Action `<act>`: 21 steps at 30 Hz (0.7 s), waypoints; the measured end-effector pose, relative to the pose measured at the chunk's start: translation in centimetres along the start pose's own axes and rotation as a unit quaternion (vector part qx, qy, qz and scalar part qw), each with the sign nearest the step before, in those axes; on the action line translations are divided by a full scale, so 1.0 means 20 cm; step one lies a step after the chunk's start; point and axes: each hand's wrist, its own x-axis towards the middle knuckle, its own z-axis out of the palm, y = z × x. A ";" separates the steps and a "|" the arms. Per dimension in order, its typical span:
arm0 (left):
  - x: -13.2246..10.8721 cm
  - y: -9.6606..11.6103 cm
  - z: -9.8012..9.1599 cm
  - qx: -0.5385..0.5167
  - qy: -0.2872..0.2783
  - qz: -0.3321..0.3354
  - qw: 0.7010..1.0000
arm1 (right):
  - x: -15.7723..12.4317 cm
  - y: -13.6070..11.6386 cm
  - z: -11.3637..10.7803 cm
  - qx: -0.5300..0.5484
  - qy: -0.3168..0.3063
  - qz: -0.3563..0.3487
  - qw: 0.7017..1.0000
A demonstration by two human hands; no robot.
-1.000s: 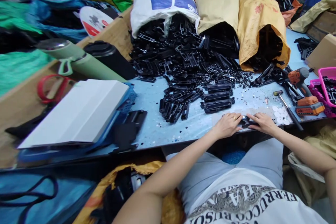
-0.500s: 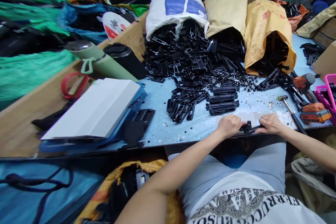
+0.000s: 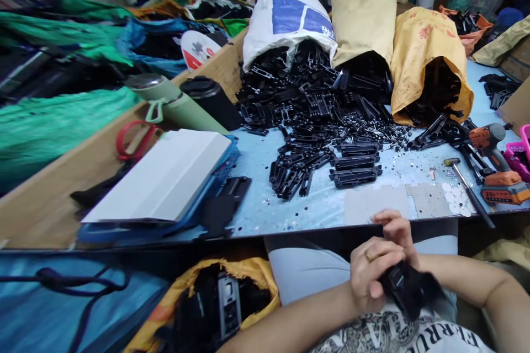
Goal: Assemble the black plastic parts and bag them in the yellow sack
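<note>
Both hands are drawn back over my lap, below the table's near edge. My left hand (image 3: 370,273), with a ring on one finger, is closed round one end of a black plastic part (image 3: 408,287). My right hand (image 3: 395,231) sits just behind it, fingers curled onto the same part. The part points toward my chest. On the light blue table (image 3: 256,165) lie three stacked black plastic pieces (image 3: 356,162) and a loose heap of black clips (image 3: 292,168).
Three sacks (image 3: 364,16) spill black plastic parts at the back. An orange cordless drill (image 3: 497,162) and a hammer (image 3: 467,187) lie at the right, by a pink basket (image 3: 521,151). A white panel (image 3: 161,176), green bottle (image 3: 178,105) and red scissors (image 3: 132,140) lie at the left.
Both hands lifted the black part off the table's near edge and pulled it back toward my lap. The view swung slightly left and down.
</note>
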 end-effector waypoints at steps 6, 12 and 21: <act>-0.03 -0.34 -0.01 0.242 -0.008 0.046 0.969 | 0.36 0.28 -0.06 -0.158 0.002 -0.031 0.987; 0.02 -0.62 0.06 0.400 -0.201 -0.152 0.881 | 0.78 0.56 -0.15 -0.339 -0.082 0.000 0.937; 0.20 -0.96 0.02 0.399 -0.277 -0.179 0.856 | 1.07 0.75 0.10 -0.454 -0.294 0.024 0.841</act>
